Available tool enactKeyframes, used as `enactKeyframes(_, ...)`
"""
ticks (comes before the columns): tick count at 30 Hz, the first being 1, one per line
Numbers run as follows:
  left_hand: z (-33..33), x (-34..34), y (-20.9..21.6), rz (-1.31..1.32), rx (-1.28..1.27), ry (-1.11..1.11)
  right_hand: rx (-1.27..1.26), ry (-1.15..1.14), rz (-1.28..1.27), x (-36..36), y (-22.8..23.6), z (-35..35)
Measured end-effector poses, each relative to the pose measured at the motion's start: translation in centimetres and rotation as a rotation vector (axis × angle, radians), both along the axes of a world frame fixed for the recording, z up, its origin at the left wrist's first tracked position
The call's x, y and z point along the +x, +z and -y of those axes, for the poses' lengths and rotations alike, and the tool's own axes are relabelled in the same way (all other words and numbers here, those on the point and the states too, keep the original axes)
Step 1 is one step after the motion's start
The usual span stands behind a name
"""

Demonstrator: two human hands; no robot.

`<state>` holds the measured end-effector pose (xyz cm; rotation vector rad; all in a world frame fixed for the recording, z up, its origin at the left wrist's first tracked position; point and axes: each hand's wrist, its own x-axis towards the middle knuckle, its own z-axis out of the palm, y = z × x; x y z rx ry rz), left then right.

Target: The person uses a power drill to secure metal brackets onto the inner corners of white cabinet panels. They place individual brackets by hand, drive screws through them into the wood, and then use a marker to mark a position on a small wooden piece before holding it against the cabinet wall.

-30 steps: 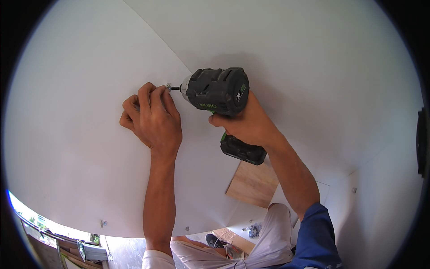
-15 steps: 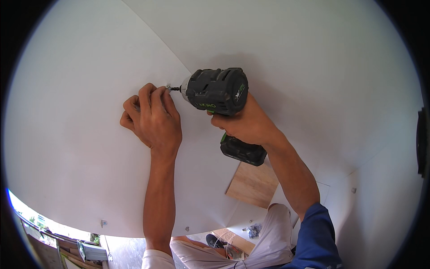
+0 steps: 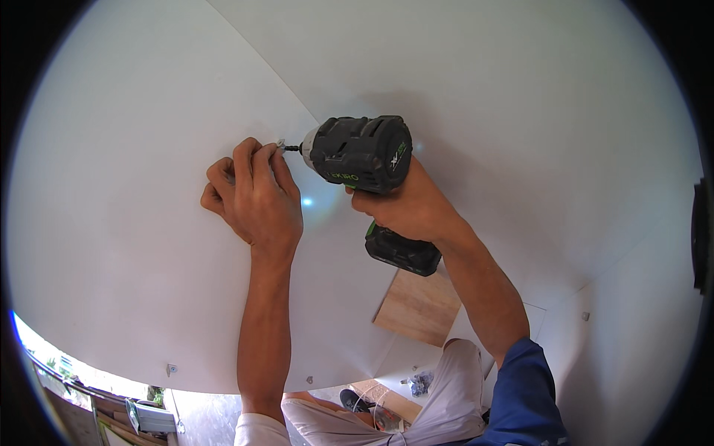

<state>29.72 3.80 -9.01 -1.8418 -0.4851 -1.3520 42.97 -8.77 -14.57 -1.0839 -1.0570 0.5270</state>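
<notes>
My right hand (image 3: 401,208) grips a black cordless impact driver (image 3: 361,154) with green trim, its body pointing left. The driver's bit (image 3: 292,148) reaches a small metal bracket (image 3: 280,143) on the white panel (image 3: 134,186). Closed around that bracket from below, the thumb and fingertips of my left hand (image 3: 256,193) pinch it. My fingers partly cover the bracket, and any screw at the bit's tip is too small to make out. Light from the driver shines on the panel beside my left hand.
A second white panel (image 3: 483,89) meets the first along a slanting seam. Similar small brackets (image 3: 172,369) sit near the lower edge. Below are a wood-grain board (image 3: 419,306), a clear plastic bag (image 3: 421,383) and my legs. Planks and timber (image 3: 123,416) lie at lower left.
The driver's light has come on and casts a bright spot on the panel. Both hands and the driver stay almost in place.
</notes>
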Motion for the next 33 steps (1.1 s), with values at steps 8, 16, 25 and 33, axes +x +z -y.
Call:
enactKeyframes(8,0.3,0.0,0.1,-0.003,-0.01,-0.003,0.003,-0.003,0.027,0.1,0.2,0.1)
enactKeyframes(16,0.2,0.1,0.1,-0.004,-0.024,-0.003,0.038,-0.017,-0.003,0.1,0.0,-0.4)
enactKeyframes(25,0.2,0.2,0.1,-0.014,-0.014,0.002,0.051,-0.049,0.041,0.2,-0.4,-0.9)
enactKeyframes(33,0.2,0.4,0.0,-0.017,-0.007,-0.007,-0.007,-0.052,0.068,0.5,-0.3,-0.9)
